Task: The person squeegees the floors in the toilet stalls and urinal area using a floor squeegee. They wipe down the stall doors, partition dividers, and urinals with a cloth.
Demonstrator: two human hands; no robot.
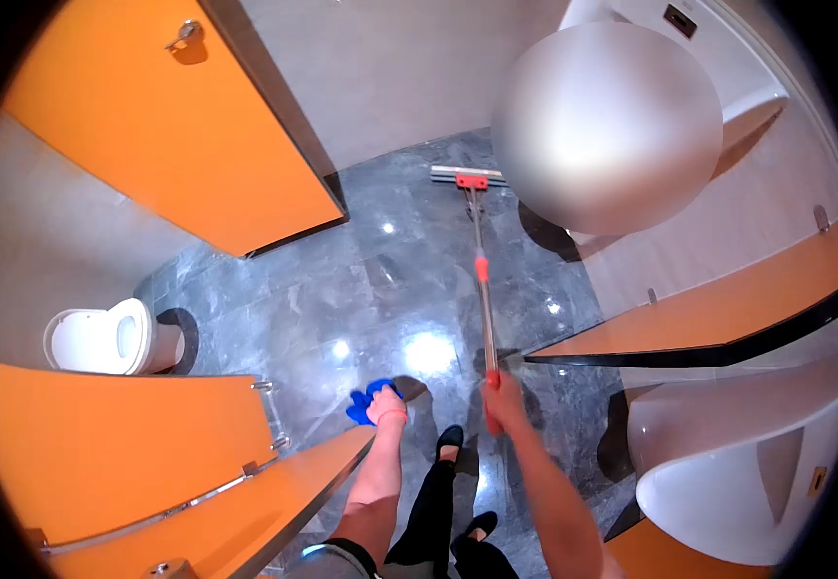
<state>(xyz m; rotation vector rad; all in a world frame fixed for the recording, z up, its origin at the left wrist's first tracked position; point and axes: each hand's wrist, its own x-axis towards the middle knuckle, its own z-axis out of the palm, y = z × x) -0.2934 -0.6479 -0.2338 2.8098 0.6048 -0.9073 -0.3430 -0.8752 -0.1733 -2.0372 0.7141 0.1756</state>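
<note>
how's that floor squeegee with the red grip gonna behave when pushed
The squeegee should stay fairly stiff, as its pole looks straight and metallic. Its wide head may twist if one end catches, being joined near the middle. It will probably slide easily, since the floor looks smooth and glossy.

A single camera, worn on the head, looks forward and steeply down past the left hand (387, 403) and right hand (504, 399) to the shoes (450, 440) on the floor (342, 304). The wide view bows straight edges, ends in dark rounded borders, and reaches the far wall (380, 72) at the top; the hands sit nearer than the squeegee head (472, 181).
</note>
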